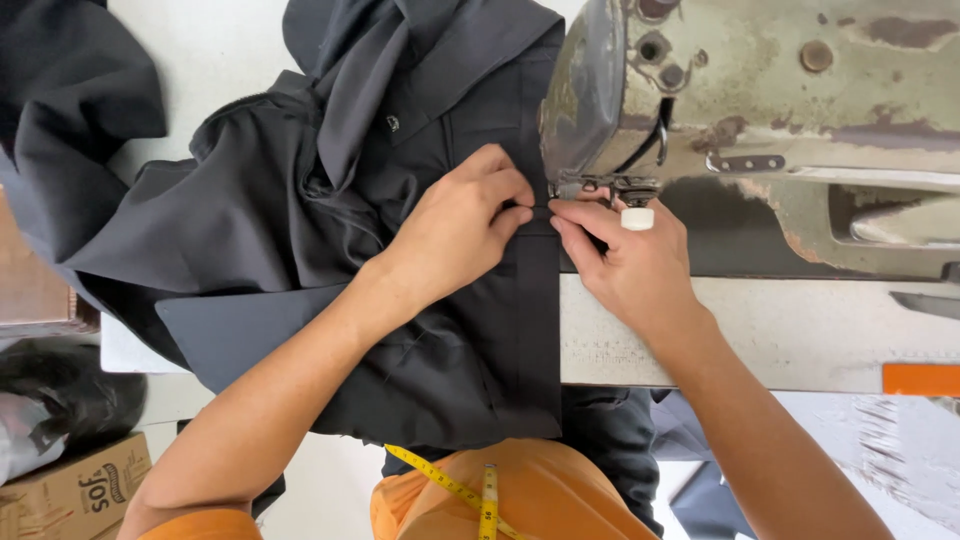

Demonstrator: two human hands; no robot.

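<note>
A yellow measuring tape hangs over the orange shirt front of the person, closest to the lens, and from there both bare forearms reach up to the work. The thing in hand is a dark grey woven garment, spread over the pale sewing table with its long folded front band running straight toward the presser foot of a worn, pale green industrial sewing machine. The left hand lies on the cloth with its fingertips curled and pinched onto the band's edge just beside the foot; the right hand meets it from the other side, thumb and forefinger nipping the same edge, a white thimble-like cap on one finger. Both hands are thus closed on the fabric, not flat. As I judge it, the step is lining up the band under the foot, and doing it well means keeping the fold even, the edge parallel to the foot, and fingertips clear of the needle, which is hidden here. The rest of the garment bunches toward the upper left. Further out, a brown cardboard box and a dark bag sit low at left, and an orange tag marks the table's right edge.
</note>
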